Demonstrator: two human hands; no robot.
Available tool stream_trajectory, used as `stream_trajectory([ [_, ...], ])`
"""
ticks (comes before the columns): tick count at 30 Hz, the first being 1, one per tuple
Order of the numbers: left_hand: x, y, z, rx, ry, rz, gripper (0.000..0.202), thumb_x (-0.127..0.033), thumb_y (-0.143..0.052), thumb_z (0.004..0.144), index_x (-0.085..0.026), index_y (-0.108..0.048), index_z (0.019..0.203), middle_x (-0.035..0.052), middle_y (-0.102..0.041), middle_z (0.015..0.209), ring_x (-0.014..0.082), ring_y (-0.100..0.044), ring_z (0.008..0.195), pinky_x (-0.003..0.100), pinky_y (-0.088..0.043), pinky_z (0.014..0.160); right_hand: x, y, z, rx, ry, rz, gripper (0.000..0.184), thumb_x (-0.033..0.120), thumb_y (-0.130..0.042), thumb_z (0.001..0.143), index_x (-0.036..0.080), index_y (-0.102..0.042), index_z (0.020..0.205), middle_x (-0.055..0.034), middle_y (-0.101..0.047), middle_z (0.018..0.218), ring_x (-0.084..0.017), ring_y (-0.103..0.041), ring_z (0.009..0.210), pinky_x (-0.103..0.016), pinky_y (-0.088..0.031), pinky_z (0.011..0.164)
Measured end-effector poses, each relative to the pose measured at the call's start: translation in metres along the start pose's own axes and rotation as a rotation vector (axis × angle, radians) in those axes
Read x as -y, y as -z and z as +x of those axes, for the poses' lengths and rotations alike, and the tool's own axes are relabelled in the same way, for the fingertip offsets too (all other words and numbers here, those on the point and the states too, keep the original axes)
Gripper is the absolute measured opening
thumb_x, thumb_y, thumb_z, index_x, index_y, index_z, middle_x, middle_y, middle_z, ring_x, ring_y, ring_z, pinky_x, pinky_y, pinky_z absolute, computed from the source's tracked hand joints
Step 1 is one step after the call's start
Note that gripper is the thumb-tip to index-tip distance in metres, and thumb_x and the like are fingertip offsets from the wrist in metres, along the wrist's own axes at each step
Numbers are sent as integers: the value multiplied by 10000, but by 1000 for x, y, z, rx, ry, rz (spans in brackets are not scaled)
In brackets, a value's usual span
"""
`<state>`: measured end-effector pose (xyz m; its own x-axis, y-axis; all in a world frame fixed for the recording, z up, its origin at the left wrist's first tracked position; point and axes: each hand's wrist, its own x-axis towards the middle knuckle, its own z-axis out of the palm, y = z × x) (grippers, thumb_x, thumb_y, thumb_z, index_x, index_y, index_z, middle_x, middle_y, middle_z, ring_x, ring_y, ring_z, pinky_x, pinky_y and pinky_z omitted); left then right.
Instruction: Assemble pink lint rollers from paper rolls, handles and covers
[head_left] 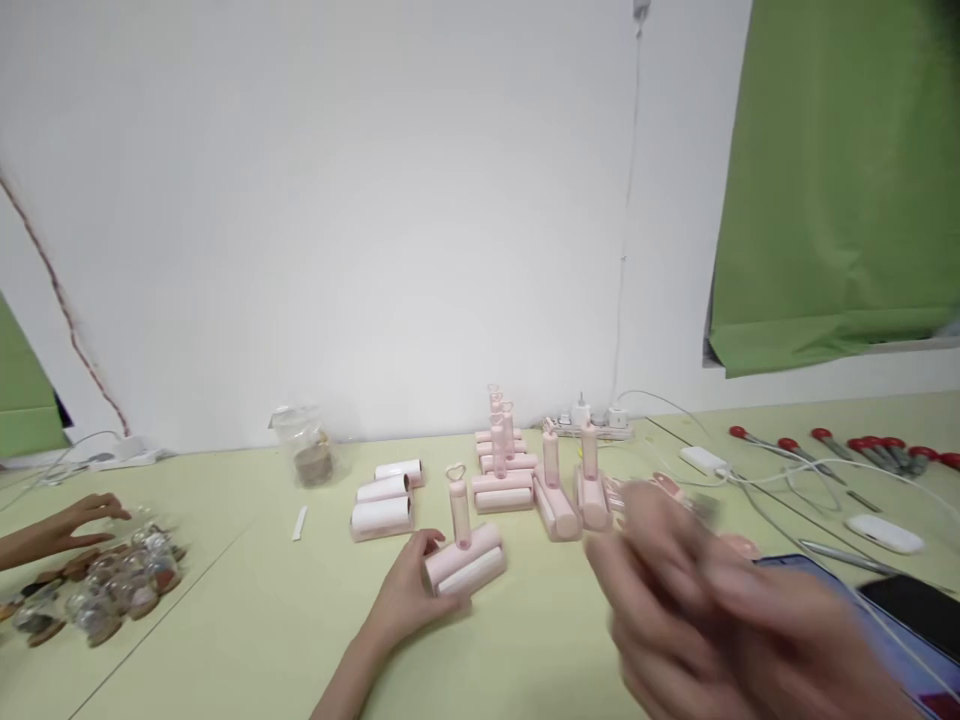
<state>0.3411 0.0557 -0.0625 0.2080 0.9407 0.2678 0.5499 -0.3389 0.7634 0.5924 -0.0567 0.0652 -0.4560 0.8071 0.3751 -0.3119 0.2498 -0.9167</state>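
My left hand [409,595] rests on the pale green table [247,640] with its fingers closed round the end of a pink lint roller [465,565], whose heart-topped handle stands upright. My right hand [705,610] is raised close to the camera and smeared by motion; whether it holds anything cannot be made out. Behind the held roller stand several finished pink lint rollers [525,475]. Three white paper refill rolls [384,495] lie to their left.
Another person's hand [64,530] reaches in at the far left over a pile of small clear packets [105,590]. A clear bag [307,450] stands near the wall. A power strip [592,425], white cables, red-handled tools [862,450] and a dark phone [911,605] lie at the right.
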Motion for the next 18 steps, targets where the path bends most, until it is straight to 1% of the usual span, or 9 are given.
stream_trajectory([
  [2, -11, 11, 5, -49, -10, -23, 686, -336, -748, 454, -202, -426, 1045, 72, -479, 1093, 255, -437, 1029, 347, -362, 849, -10, 0, 24, -4, 28, 13, 210, 477, -374, 826, 270, -402, 830, 61, -412, 660, -36, -354, 328, -184, -332, 334],
  [4, -28, 12, 19, -83, -71, -90, 697, -352, -751, 454, -209, -434, 1058, 71, -465, 1135, 248, -416, 1065, 349, -334, 885, -32, 7, 44, -69, 32, -200, 188, 419, -380, 851, 263, -423, 947, 61, -410, 633, -54, -407, 398, -204, -372, 430],
  [5, -37, 9, 28, -97, -103, -146, 685, -356, -748, 461, -210, -440, 1055, 63, -483, 1115, 232, -437, 1037, 336, -340, 876, -46, 14, 51, -78, 4, -336, 209, 413, -407, 843, 242, -448, 957, 74, -364, 561, -58, -367, 403, -198, -344, 440],
  [7, -52, -6, 43, -1, -103, -299, 494, -379, -715, 513, -180, -500, 911, 36, -562, 898, 169, -526, 792, 272, -409, 712, -72, 28, 59, -109, -31, -515, 251, 431, -426, 827, 207, -500, 914, 70, -320, 533, -71, -317, 435, -196, -270, 425],
  [8, -58, -15, 47, 39, -55, -387, 360, -421, -652, 583, -166, -501, 787, 5, -552, 705, 127, -502, 605, 242, -405, 579, -82, 34, 61, -135, -35, -583, 263, 435, -423, 824, 198, -514, 892, 63, -316, 540, -81, -319, 465, -203, -261, 439],
  [9, -62, -25, 50, 50, -41, -401, 315, -461, -565, 654, -161, -477, 695, -26, -488, 558, 97, -433, 474, 224, -368, 484, -91, 39, 61, -157, -35, -635, 272, 440, -417, 823, 195, -521, 883, 56, -320, 552, -90, -324, 490, -209, -258, 452],
  [11, -67, -40, 48, 3, -44, -405, 266, -423, -490, 716, -170, -439, 651, -59, -396, 497, 70, -343, 423, 201, -308, 442, -100, 44, 58, -185, -23, -693, 281, 443, -396, 828, 196, -522, 868, 45, -338, 574, -106, -344, 532, -219, -271, 483],
  [14, -67, -48, 35, -103, -103, -201, 180, -300, -467, 725, -181, -403, 606, -65, -353, 511, 72, -323, 470, 190, -256, 464, -101, 40, 51, -208, -9, -699, 276, 435, -366, 840, 198, -508, 839, 38, -366, 592, -114, -366, 554, -224, -289, 497],
  [18, -64, -44, 23, -116, -115, 170, 161, -183, -461, 677, -189, -366, 548, -65, -342, 473, 84, -311, 466, 205, -203, 467, -99, 33, 46, -239, -20, -749, 191, 364, -390, 837, 222, -440, 955, 63, -300, 575, -110, -352, 528, -220, -288, 496],
])
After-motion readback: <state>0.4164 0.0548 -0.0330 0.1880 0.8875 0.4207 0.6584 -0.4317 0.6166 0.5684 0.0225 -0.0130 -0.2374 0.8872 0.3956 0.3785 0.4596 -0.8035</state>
